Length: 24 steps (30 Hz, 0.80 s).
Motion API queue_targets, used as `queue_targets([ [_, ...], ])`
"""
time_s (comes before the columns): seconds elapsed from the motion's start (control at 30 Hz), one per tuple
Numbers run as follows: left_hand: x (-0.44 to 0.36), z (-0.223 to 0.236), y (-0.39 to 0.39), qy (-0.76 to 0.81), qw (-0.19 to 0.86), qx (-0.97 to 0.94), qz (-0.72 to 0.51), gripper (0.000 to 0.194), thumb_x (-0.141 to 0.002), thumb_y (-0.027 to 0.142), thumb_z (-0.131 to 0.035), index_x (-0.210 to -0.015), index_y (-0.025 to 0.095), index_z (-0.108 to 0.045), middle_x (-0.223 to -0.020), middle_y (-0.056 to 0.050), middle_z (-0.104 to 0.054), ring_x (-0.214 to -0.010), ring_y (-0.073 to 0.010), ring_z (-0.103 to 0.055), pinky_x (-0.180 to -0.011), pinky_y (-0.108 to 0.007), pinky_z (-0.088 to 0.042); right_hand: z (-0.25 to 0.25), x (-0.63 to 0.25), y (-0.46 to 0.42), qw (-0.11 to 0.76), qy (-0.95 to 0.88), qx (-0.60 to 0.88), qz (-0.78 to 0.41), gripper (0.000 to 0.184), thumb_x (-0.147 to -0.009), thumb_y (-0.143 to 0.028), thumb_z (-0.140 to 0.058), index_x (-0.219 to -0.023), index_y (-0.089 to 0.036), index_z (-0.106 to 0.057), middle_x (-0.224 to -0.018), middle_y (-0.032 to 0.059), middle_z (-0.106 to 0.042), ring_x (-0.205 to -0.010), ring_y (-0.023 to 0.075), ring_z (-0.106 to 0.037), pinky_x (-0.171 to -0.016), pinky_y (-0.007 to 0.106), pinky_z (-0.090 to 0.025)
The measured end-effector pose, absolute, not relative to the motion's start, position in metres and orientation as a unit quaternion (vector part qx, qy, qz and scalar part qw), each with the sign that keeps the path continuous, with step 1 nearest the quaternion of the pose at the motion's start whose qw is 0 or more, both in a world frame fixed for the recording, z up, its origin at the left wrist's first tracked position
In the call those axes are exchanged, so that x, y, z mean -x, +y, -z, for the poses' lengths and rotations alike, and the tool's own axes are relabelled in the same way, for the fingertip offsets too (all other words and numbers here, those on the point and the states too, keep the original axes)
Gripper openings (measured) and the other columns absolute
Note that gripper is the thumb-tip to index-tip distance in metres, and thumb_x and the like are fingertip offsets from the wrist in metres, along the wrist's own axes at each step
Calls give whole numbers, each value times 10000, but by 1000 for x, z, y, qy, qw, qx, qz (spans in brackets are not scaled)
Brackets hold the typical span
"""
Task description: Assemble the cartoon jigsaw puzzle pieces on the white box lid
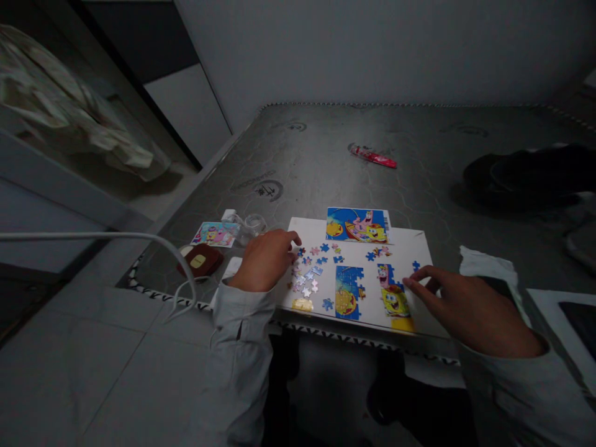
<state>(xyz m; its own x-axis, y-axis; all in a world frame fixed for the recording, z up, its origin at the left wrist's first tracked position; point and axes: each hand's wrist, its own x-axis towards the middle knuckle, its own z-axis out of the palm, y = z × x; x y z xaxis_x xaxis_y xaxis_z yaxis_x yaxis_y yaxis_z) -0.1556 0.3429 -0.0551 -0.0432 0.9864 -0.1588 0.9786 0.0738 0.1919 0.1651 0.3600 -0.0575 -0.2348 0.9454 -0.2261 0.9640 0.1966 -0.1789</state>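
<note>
A white board [423, 248] carries a jigsaw puzzle. My left hand [267, 261] reaches over its left side, thumb and index finger apart beside the loose puzzle pieces [307, 276]. My right hand [470, 307] lies at the right, fingers stretched out, its tips at the edge of a joined yellow-and-blue puzzle section [393, 295]; whether they press on it I cannot tell. A blue piece [416, 266] sits just beyond those fingertips. Left of that section lies a larger joined section [348, 292]. A picture card [357, 225] with cartoon figures rests along the board's far edge.
Left of the board are another picture card [215, 234], a brown object [202, 259], a clear round container [255, 223] and a white cable [158, 239]. A red item [372, 155] lies farther back. White tissue [488, 262] is near my right hand; a dark object [521, 177] sits beyond.
</note>
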Motion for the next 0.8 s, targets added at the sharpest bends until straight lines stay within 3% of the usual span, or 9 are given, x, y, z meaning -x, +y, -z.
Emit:
queue_targets([
  [0.33, 159, 66, 351, 732, 136, -668, -1, 325, -820, 232, -671, -1139, 294, -667, -1117, -51, -689, -978, -223, -623, -831, -343, -463, 59, -165, 361, 43, 763, -627, 150, 446, -884, -614, -394, -986, -299, -693, -785, 39, -731, -669, 244, -670, -539, 317, -403],
  [0.53, 159, 74, 356, 723, 143, -676, -9, 267, -829, 237, -657, -1092, 277, -676, -1054, -47, -699, -946, -217, -624, -796, -336, -466, 59, -164, 361, 47, 755, -634, 162, 436, -884, -615, -395, -991, -310, -689, -857, 35, -744, -719, 256, -682, -569, 334, -410],
  [0.8, 159, 78, 360, 729, 162, -665, -15, 169, -824, 212, -652, -986, 249, -683, -963, -28, -715, -914, -194, -629, -778, -308, -450, 58, -161, 361, 49, 752, -638, 157, 434, -864, -627, -416, -971, -315, -697, -788, 28, -734, -694, 256, -675, -527, 313, -387],
])
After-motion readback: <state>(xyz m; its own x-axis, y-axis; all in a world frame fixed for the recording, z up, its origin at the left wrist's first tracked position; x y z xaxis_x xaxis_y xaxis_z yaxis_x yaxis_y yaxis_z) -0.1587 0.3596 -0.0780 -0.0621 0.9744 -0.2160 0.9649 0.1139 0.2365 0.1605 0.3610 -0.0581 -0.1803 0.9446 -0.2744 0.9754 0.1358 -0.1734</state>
